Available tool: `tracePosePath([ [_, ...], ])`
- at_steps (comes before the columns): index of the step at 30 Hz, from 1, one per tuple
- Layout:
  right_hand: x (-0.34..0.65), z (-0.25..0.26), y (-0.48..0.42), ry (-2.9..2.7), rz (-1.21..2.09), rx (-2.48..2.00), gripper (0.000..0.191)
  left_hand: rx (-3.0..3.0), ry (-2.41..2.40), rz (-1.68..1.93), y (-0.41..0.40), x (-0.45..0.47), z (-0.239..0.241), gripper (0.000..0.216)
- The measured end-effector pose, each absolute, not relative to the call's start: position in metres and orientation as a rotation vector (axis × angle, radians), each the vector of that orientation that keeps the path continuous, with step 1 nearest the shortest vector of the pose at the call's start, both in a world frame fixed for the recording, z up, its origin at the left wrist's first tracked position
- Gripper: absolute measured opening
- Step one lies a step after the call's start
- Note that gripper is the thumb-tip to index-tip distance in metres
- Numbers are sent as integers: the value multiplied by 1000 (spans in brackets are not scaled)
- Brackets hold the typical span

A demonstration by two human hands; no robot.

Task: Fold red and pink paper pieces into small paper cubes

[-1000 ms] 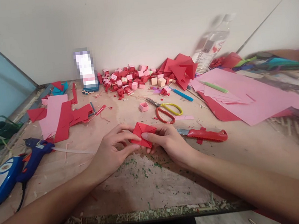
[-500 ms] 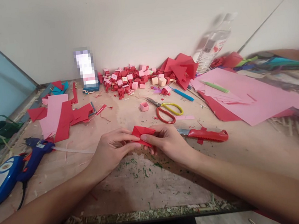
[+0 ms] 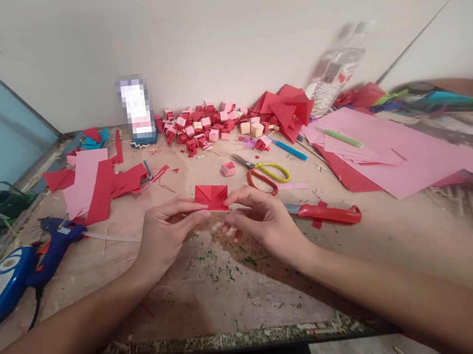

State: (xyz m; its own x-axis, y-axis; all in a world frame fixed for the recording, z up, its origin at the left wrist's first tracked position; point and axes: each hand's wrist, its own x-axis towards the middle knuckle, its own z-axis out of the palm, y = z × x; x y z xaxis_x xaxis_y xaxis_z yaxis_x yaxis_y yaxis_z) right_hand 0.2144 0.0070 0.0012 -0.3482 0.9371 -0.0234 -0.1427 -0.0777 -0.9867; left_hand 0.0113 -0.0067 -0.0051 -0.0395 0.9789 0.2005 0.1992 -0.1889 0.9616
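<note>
Between my hands is a small piece of folded red paper (image 3: 212,196), its crease lines showing a triangular flap. My left hand (image 3: 166,227) pinches its left lower corner between thumb and fingers. At the paper's right edge, my right hand (image 3: 261,216) has its index fingertip at or touching the corner, while the thumb is apart below and the fingers are spread. Just beyond the paper lies a little pink paper box (image 3: 228,169), with scissors (image 3: 265,173) that have red and yellow handles beside it. A red-handled utility knife (image 3: 329,213) lies right of my right hand.
Small folded paper cubes (image 3: 201,125) are heaped at the wall near a propped phone (image 3: 136,108). Paper strips (image 3: 97,186) and a blue glue gun (image 3: 57,243) lie left. Pink sheets (image 3: 403,154) and a clear bottle (image 3: 337,70) are at right. A blue pen (image 3: 290,149) lies behind the scissors.
The red paper has moved up and left and turned, now showing a flat rectangular face. My right thumb has come off it and the right fingers have spread; my left hand still pinches it.
</note>
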Motion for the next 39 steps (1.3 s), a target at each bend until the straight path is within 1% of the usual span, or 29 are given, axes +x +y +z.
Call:
tracePosePath([
  [8,213,-4,8,-1264,1460,-1001,20,1452,1321,1294,-9,13,-3,12],
  [13,213,-3,7,-1228,1447,-1000,16,1410,1346,1292,-9,15,0,3],
  [18,210,-4,2,-1184,1428,-1030,16,1454,1388,1317,-14,20,7,6],
  [24,209,-4,-2,-1164,1430,-1027,17,1561,1422,1369,-20,19,4,6],
  [29,209,-4,-2,-1100,1461,-980,26,1556,1404,1446,-20,20,-1,10],
  [32,209,-3,-2,-1068,1500,-947,34,1461,1353,1488,-19,20,-3,22],
  [34,209,-3,-2,-1069,1511,-925,38,1410,1305,1443,-18,19,-5,31],
  [35,208,-2,-2,-1073,1509,-917,39,1396,1283,1401,-18,19,-5,32],
  [39,208,-1,-2,-1092,1505,-909,42,1404,1259,1251,-17,17,-6,15],
])
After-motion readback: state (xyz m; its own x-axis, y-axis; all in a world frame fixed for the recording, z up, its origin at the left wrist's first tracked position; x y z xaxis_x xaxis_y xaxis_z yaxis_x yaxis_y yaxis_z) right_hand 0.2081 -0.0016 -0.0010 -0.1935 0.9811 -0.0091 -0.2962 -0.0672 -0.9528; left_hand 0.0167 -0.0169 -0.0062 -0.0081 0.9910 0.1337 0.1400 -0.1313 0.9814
